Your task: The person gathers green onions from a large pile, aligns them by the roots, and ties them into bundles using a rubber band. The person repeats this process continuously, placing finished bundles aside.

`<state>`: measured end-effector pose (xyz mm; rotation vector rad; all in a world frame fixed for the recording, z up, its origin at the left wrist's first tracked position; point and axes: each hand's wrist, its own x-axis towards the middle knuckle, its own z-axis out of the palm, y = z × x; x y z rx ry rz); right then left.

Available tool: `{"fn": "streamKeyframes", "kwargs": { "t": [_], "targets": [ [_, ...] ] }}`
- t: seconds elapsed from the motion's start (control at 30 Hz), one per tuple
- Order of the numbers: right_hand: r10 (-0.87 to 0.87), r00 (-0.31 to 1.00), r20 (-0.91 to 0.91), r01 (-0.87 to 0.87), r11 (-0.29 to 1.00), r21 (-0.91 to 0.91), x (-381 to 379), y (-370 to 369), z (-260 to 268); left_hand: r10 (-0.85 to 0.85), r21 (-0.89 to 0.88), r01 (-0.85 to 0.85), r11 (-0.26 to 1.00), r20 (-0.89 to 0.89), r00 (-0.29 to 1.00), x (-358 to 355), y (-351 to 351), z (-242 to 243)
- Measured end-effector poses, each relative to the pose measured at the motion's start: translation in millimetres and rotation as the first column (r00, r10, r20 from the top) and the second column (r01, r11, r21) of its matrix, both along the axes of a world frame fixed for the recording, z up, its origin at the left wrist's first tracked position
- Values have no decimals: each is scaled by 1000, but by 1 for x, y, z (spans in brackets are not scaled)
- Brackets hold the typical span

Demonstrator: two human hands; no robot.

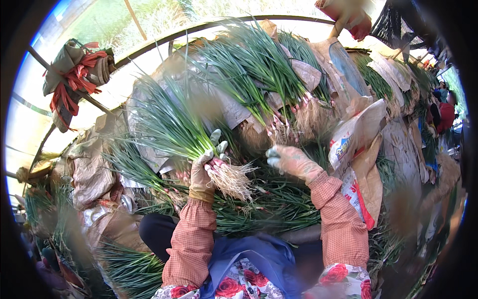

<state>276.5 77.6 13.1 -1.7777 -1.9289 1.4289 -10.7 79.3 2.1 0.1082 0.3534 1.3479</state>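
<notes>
My left hand [202, 172], in a pale work glove, grips a large bunch of spring onions [177, 129]. The green leaves fan up and left, while the pink bulbs and white roots [232, 182] point down to the right. Apart from that bunch, to its right, is my right hand [295, 161], also gloved, with its fingers bent to the left. I see nothing in it, but its fingertips are blurred. Loose spring onions [267, 215] lie in a heap below both hands. Another bunch [140, 168] rests just left of my left wrist.
More spring onions [257, 71] lie across sacking beyond my hands. A printed woven sack [345, 149] stands by my right forearm. Bundled cloth with red strips [80, 67] hangs on a pole at left. A person in red [446, 116] is far right.
</notes>
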Motion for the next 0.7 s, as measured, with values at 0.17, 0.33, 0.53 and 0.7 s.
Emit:
{"fn": "streamKeyframes", "kwargs": {
  "t": [0.17,0.33,0.53,0.7],
  "targets": [
    [-276,784,556,49,921,387,-40,56,-18,-182,-32,189,982,150,972,13,-8,-21],
    [-310,947,86,211,801,560,-60,16,-25,-185,-74,180,981,-66,981,24,5,-25],
    [68,996,52,-85,869,487,-63,-10,-25,-214,-63,204,977,-302,929,27,12,-35],
    [-555,831,35,511,786,348,-30,5,-15,-162,-137,138,981,-185,969,5,-9,-30]
  ]
}}
